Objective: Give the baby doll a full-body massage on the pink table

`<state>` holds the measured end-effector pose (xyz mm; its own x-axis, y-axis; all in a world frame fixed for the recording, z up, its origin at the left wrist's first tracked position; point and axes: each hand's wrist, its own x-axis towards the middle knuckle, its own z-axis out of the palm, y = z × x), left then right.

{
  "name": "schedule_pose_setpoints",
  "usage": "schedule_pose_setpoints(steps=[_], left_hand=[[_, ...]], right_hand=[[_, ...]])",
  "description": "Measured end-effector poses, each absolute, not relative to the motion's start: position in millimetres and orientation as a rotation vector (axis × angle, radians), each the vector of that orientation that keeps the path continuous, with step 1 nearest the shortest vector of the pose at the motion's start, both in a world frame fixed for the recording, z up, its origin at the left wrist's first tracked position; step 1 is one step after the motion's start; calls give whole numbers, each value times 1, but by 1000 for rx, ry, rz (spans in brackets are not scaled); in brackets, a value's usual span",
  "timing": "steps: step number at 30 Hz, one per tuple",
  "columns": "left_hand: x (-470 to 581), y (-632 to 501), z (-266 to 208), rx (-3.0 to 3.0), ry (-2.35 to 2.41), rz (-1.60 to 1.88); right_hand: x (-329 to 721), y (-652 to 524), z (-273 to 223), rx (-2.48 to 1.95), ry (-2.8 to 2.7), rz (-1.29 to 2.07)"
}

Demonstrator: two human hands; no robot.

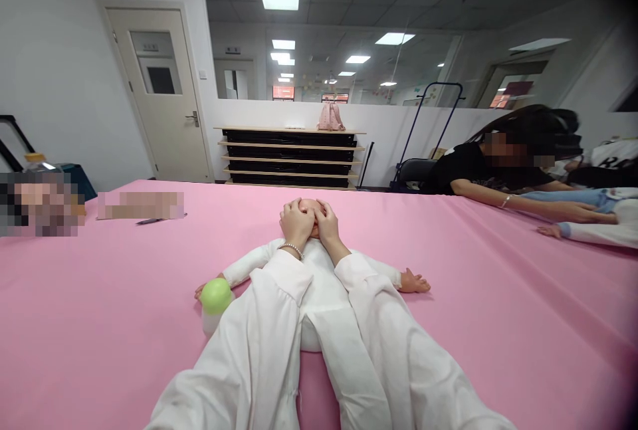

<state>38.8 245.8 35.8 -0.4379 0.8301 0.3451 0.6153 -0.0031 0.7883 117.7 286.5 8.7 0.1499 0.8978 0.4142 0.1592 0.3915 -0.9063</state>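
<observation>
A baby doll (323,277) in white clothes lies on its back on the pink cloth (149,350), arms spread and legs toward me. My left hand (297,222) and my right hand (327,222) cup its head (311,205) from both sides, with bent fingers wrapped round it. The thumbs are close together over the face, which is mostly hidden. Beaded bracelet (292,248) circles my left wrist. Beside the doll's arm on the left stands a bottle with a green round cap (216,296), its body partly behind my sleeve.
A pen (152,220) lies by a blurred flat item (142,205) at the far left. On the right, a person in black (463,164) reaches along the table to another doll (603,227). Black-and-wood shelves (292,154) and a pink backpack (331,116) stand behind.
</observation>
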Motion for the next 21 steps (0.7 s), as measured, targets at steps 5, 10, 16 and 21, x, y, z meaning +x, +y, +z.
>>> schedule_pose_setpoints(steps=[5,10,16,21], left_hand=[[39,247,35,1510,2038,1432],[39,246,36,1488,2040,1428],[40,247,35,1522,2033,1438],[40,248,34,1521,2046,1431]], right_hand=[[117,286,12,-1100,-1338,703],[117,286,12,-1127,-1312,705],[119,286,8,-1036,-1346,694],[119,288,7,-1053,-1339,684]])
